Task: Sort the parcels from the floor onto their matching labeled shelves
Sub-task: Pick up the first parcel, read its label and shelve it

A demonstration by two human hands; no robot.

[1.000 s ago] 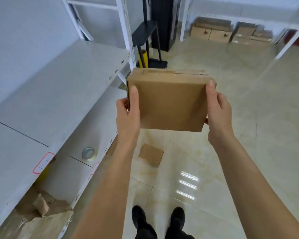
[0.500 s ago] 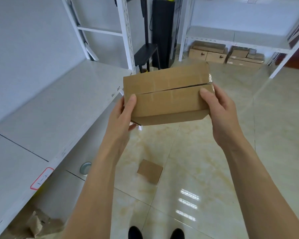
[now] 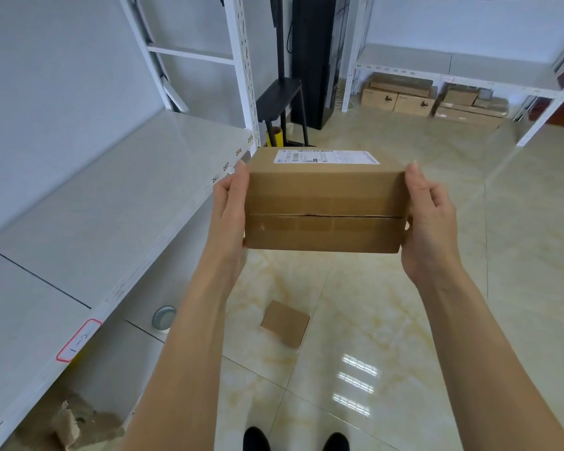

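Observation:
A brown cardboard parcel [image 3: 326,203] is held in the air in front of me, its taped seam facing me and a white shipping label [image 3: 326,156] on its top face. My left hand [image 3: 230,206] grips its left end and my right hand [image 3: 428,219] grips its right end. To my left runs a white shelf [image 3: 111,203] with small number tags along its front edge and a red-bordered label [image 3: 78,340]. A smaller flat cardboard parcel [image 3: 285,323] lies on the tiled floor below the held one.
A lower shelf holds a round metal tin [image 3: 163,318] and crumpled brown paper [image 3: 75,424]. A black stand [image 3: 282,102] and a tall black unit [image 3: 313,60] are beyond the shelf post. The far white rack [image 3: 453,71] has several boxes [image 3: 430,99] under it.
I have turned the parcel over in both hands, so the label side now faces up and the seam faces me. My view has lifted a little.

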